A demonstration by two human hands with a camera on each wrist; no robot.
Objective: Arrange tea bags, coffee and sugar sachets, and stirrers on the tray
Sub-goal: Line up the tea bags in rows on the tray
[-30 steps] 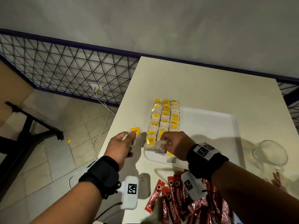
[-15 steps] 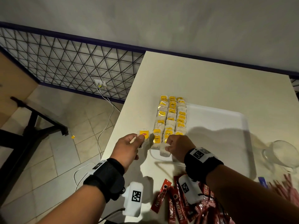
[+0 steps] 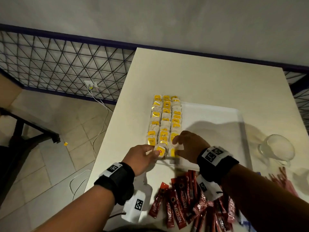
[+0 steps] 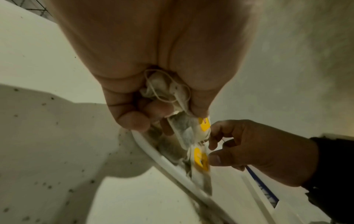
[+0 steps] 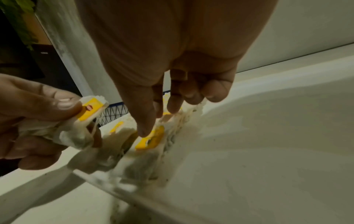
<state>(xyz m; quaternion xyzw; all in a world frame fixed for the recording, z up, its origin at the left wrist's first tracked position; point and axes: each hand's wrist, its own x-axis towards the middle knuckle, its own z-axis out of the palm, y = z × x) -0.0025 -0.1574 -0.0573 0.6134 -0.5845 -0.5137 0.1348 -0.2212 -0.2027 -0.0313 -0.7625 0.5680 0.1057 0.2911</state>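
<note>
A white tray (image 3: 217, 118) lies on the table, with three columns of yellow-tagged tea bags (image 3: 165, 118) along its left side. My left hand (image 3: 154, 152) grips a small bunch of tea bags (image 4: 166, 89) and pinches one by its yellow tag (image 3: 160, 152) over the tray's near left corner. My right hand (image 3: 177, 146) is just to its right. Its thumb (image 5: 145, 127) and fingertips press on the nearest tea bag (image 5: 151, 141) of the right column. In the left wrist view the tray rim (image 4: 162, 160) runs beneath both hands.
Several red coffee sachets (image 3: 184, 198) lie in a heap near the table's front edge, under my right forearm. A clear glass jug (image 3: 277, 149) stands right of the tray, with reddish sticks (image 3: 282, 180) in front of it. The table's left edge (image 3: 107, 139) drops to a tiled floor.
My left hand has moved right with its tea bags, from beside the tray to its near left corner. My right hand stays at the near end of the rows.
</note>
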